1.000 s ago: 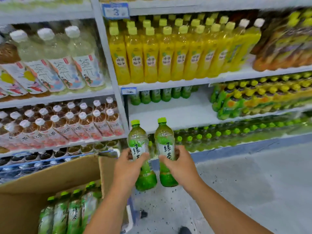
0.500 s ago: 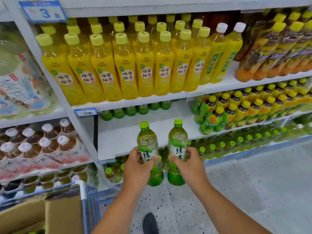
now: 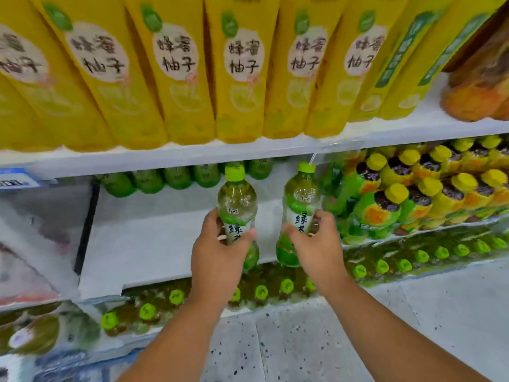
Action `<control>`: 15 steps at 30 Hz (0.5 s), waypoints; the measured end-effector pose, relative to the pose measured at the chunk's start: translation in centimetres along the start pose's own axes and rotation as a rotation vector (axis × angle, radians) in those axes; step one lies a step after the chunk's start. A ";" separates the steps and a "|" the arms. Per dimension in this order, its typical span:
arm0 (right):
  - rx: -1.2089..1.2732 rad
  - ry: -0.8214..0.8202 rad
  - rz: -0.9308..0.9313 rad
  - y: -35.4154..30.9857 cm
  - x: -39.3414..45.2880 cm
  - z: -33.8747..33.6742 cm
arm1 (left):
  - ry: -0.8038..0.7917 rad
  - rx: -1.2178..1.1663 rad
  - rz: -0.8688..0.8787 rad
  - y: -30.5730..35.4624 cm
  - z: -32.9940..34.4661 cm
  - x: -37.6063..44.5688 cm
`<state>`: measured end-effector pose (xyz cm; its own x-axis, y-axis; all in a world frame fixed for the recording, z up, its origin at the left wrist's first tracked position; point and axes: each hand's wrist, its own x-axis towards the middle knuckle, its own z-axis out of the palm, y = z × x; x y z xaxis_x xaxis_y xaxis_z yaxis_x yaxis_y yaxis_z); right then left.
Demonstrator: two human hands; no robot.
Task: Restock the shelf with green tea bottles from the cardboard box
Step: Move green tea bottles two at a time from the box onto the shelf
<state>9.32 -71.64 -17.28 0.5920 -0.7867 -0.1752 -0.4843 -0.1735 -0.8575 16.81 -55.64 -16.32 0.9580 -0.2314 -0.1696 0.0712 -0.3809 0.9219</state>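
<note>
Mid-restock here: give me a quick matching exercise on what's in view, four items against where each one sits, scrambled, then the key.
Items
1. left hand
2. right hand
3. yellow bottles
4. green tea row

Places or states
A. standing at the back of the nearly bare middle shelf
B. lined up on the shelf above
C. grips the bottle nearer the yellow-capped bottles
D. grips the bottle nearer the bare shelf space

Pairs: 1-D, 2-C, 3-B, 4-A

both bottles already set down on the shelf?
No. The left hand and right hand each grip a green tea bottle held upright in front of the white shelf.
</note>
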 end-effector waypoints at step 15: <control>0.087 0.089 -0.320 2.5 12.0 3.6 | 0.102 -0.047 0.239 -2.2 7.5 6.9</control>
<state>17.60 -79.38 -23.27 0.6443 -0.7501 0.1489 -0.2244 -0.3715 -0.9009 21.17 -63.16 -22.14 0.9719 -0.2179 0.0891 -0.1504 -0.2837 0.9471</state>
